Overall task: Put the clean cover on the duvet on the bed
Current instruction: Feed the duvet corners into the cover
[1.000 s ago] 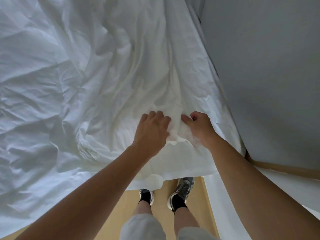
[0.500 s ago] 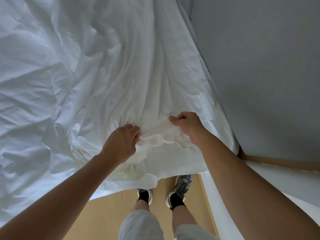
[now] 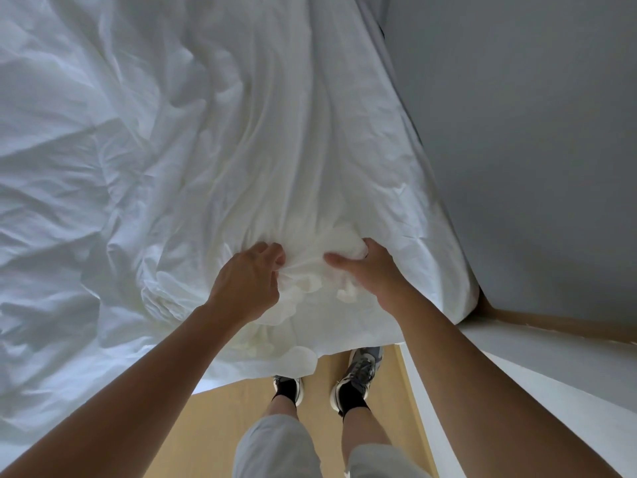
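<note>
Head view: both hands bunching the cover (image 3: 241,139) at lower centre.
My left hand (image 3: 246,282) and right hand (image 3: 370,270) each clutch its gathered folds, fabric stretched between them.

A rumpled white cover (image 3: 165,150) lies across the bed (image 3: 451,270).
</note>
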`<state>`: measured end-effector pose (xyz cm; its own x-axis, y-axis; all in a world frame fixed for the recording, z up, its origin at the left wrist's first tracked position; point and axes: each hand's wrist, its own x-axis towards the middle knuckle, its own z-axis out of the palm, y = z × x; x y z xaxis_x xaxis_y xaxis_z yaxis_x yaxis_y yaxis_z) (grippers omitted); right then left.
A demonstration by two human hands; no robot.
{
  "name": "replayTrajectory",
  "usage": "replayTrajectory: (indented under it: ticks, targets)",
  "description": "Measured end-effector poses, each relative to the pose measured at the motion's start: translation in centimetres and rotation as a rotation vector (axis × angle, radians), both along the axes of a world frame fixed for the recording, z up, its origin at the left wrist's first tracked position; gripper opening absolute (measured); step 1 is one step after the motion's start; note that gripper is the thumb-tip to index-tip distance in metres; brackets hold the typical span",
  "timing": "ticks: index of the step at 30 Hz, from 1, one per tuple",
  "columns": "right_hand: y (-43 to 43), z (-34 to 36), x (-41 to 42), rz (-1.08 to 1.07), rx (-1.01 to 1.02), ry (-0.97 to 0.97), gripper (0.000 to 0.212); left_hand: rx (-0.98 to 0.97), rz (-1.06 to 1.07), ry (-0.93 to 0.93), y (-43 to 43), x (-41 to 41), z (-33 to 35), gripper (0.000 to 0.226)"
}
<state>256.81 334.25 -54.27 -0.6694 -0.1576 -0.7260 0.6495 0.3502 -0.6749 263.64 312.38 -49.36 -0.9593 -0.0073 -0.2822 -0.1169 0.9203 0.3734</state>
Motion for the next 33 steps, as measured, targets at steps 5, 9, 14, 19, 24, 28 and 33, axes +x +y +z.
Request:
replayTrajectory:
  ticks: [5,9,14,19,24,28,33]
  targets:
    - [-0.2,0.3,-2.2,-0.216,-0.108,-0.135,0.047,-0.019,-0.05,0.174,0.8,-2.5,0.6,0.022]
    - [-0.7,0.8,-3.6,-0.227,-0.123,-0.094,0.025,-0.26,0.029,0.185,0.9,-4.8,-0.3,0.039]
    - [-1.3,1.2,-4.3,-0.176,-0.07,0.018,0.028,-0.05,0.074,0.108,-0.7,-5.7,-0.9,0.02]
    - [-1.6,2.0,-5.0,-0.255,-0.129,0.039,0.016,0.341,0.367,-0.055,-4.1,-6.1,0.0,0.028]
    - [-1.0,3.2,-6.5,-0.2,0.003,0.004,0.03,0.635,0.611,-0.124,-7.4,-5.4,-0.2,0.034]
    - [0.9,5.4,-8.0,-0.143,-0.08,-0.197,0.059,0.723,0.706,-0.123,-9.4,-4.5,-1.2,0.047]
    - [1.2,6.2,-7.8,-0.187,-0.107,-0.319,0.017,0.572,0.644,-0.167,-10.7,-3.0,-2.2,0.041]
